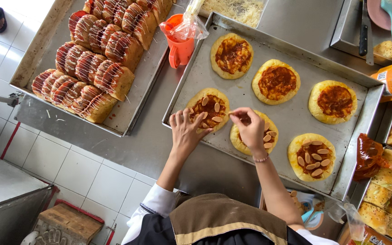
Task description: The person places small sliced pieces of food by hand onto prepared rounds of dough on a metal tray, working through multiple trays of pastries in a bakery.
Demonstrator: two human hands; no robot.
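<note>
The left hand [184,131], fingers spread, touches a sauced dough round [208,108]; the right hand [249,129] pinches a sausage slice [236,113] above the baking tray [246,97].

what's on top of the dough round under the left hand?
Red sauce and several pale sausage slices lie on the dough round. The left hand covers its lower left edge, so toppings there cannot be seen. The right hand is over the neighbouring round.
</note>
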